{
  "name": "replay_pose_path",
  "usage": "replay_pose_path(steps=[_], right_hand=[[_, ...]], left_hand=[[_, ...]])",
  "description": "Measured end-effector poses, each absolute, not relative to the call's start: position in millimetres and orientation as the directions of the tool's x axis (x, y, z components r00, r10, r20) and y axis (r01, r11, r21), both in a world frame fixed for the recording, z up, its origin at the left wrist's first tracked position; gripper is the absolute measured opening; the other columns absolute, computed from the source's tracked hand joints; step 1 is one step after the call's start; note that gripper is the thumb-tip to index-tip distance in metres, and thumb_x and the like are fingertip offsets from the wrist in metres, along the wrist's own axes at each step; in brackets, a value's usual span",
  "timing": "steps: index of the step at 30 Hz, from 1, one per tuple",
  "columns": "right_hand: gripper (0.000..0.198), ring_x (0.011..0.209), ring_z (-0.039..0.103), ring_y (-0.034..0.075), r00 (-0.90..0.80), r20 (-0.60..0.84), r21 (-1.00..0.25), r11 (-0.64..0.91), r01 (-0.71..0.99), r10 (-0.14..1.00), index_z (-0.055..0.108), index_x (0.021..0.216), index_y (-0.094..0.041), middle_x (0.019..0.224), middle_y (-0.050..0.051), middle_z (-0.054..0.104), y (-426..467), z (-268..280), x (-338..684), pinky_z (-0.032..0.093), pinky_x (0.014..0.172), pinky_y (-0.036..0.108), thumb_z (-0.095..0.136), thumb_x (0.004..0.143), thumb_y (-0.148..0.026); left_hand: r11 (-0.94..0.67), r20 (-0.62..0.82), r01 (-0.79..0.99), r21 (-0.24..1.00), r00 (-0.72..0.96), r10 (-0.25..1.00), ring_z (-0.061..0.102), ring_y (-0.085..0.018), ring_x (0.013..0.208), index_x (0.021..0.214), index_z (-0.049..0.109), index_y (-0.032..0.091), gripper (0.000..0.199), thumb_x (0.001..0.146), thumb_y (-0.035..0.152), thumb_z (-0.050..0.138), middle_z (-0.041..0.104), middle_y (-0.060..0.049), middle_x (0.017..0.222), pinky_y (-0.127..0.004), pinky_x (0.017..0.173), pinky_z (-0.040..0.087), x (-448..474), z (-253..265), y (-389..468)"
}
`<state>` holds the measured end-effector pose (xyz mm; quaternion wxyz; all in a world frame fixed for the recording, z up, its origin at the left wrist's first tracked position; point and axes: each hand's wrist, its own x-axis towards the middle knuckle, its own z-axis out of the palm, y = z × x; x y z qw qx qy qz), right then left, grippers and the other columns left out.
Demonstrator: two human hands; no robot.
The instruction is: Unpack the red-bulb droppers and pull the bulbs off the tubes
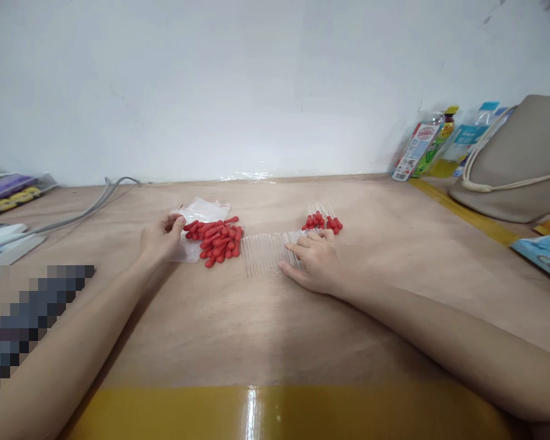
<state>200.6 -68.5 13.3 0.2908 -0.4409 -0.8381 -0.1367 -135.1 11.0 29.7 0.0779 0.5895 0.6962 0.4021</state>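
Note:
My left hand [162, 235] is at the left end of a pile of red rubber dropper bulbs [220, 241], its thumb and fingers closed together; what is between them is too small to make out. Beneath and behind the pile lie clear plastic bags [204, 209]. A row of thin clear dropper tubes [261, 253] lies side by side to the right of the bulbs. Over the row's right end rests my right hand [314, 256], fingers apart and touching the tubes. Just beyond it are several droppers with red bulbs fitted [321, 221], their clear tubes pointing toward the wall.
Bottles and a carton [417, 150] lean by the wall at the right, beside a grey-beige bag [513, 165]. A blue packet [543, 256] is at the right edge. A grey cable [85, 214] and purple-yellow packs [9, 192] lie left. Yellow tape [187, 412] covers the front edge.

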Motion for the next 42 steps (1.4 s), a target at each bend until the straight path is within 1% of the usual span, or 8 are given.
replay_pose_path(steps=[8, 11, 16, 20, 23, 29, 33, 42], right_hand=[[0.034, 0.067, 0.050, 0.015, -0.368, 0.711, -0.087, 0.595, 0.799, 0.599, 0.068, 0.082, -0.019, 0.066, 0.002, 0.061, -66.3, 8.5, 205.8, 0.025, 0.073, 0.035, 0.054, 0.077, -0.049], [0.027, 0.061, 0.049, 0.012, -0.296, 0.792, -0.118, 0.609, 0.784, 0.534, 0.068, 0.075, -0.020, 0.058, 0.000, 0.059, -66.6, 7.8, 213.0, 0.025, 0.071, 0.033, 0.055, 0.077, -0.043], [0.024, 0.051, 0.042, 0.009, -0.339, 0.838, -0.040, 0.669, 0.742, 0.427, 0.066, 0.061, -0.021, 0.047, -0.003, 0.057, -68.4, 10.2, 220.9, 0.024, 0.067, 0.032, 0.055, 0.079, -0.033], [0.028, 0.048, 0.038, 0.009, -0.362, 0.846, -0.002, 0.682, 0.732, 0.391, 0.063, 0.055, -0.021, 0.042, -0.004, 0.053, -68.2, 10.3, 221.4, 0.023, 0.066, 0.032, 0.054, 0.079, -0.031], [0.029, 0.049, 0.037, 0.009, -0.366, 0.845, 0.009, 0.673, 0.740, 0.391, 0.062, 0.053, -0.021, 0.042, -0.004, 0.052, -67.0, 9.0, 222.8, 0.023, 0.066, 0.031, 0.054, 0.079, -0.031], [0.028, 0.050, 0.036, 0.009, -0.363, 0.853, 0.023, 0.668, 0.744, 0.375, 0.061, 0.052, -0.020, 0.041, -0.004, 0.050, -66.3, 9.2, 224.9, 0.023, 0.064, 0.031, 0.055, 0.078, -0.029], [0.030, 0.050, 0.034, 0.009, -0.362, 0.864, 0.031, 0.680, 0.733, 0.351, 0.059, 0.049, -0.019, 0.041, -0.004, 0.049, -65.5, 10.1, 223.4, 0.023, 0.064, 0.030, 0.055, 0.078, -0.028], [0.029, 0.050, 0.034, 0.009, -0.353, 0.862, 0.011, 0.684, 0.730, 0.364, 0.060, 0.051, -0.020, 0.042, -0.005, 0.047, -63.7, 7.7, 224.0, 0.023, 0.067, 0.031, 0.055, 0.078, -0.028]], left_hand=[[0.048, 0.426, 0.845, 0.533, -0.317, 0.848, 0.053, -0.015, 0.067, 0.097, 0.061, 0.016, 0.031, 0.078, 0.038, 0.049, 0.056, 0.000, 0.072, -0.028, 0.068, 0.044, -133.4, 37.5, -3.3], [0.003, 0.572, 0.903, 0.430, -0.275, 0.773, 0.050, -0.016, 0.069, 0.093, 0.062, 0.017, 0.028, 0.077, 0.037, 0.051, 0.053, -0.001, 0.073, -0.031, 0.072, 0.043, -126.2, 41.9, -12.6], [-0.381, 0.765, 0.899, 0.216, 0.087, 0.638, 0.053, -0.018, 0.084, 0.080, 0.060, 0.017, 0.017, 0.079, 0.031, 0.050, 0.056, -0.005, 0.084, -0.030, 0.078, 0.043, -72.9, 50.6, -28.2], [-0.620, 0.618, 0.778, 0.102, 0.438, 0.652, 0.053, -0.019, 0.081, 0.074, 0.060, 0.018, 0.014, 0.078, 0.029, 0.052, 0.057, -0.004, 0.081, -0.033, 0.078, 0.043, -6.5, 55.5, -25.4], [-0.589, 0.488, 0.795, 0.144, 0.461, 0.741, 0.054, -0.024, 0.084, 0.075, 0.061, 0.017, 0.018, 0.072, 0.035, 0.058, 0.059, -0.006, 0.079, -0.038, 0.075, 0.044, 37.1, 54.5, -9.3], [-0.472, 0.190, 0.770, 0.429, 0.434, 0.881, 0.059, -0.020, 0.079, 0.085, 0.063, 0.017, 0.030, 0.070, 0.042, 0.061, 0.065, -0.006, 0.087, -0.031, 0.072, 0.047, 87.5, 43.7, 29.1], [-0.414, 0.147, 0.776, 0.476, 0.394, 0.907, 0.060, -0.018, 0.078, 0.089, 0.062, 0.018, 0.033, 0.067, 0.042, 0.063, 0.066, -0.004, 0.087, -0.028, 0.072, 0.047, 103.8, 39.5, 36.7], [-0.277, 0.111, 0.814, 0.511, 0.257, 0.960, 0.061, -0.020, 0.076, 0.074, 0.067, 0.020, 0.021, 0.066, 0.039, 0.061, 0.068, -0.004, 0.078, -0.029, 0.070, 0.045, 112.1, 45.6, 37.3]])
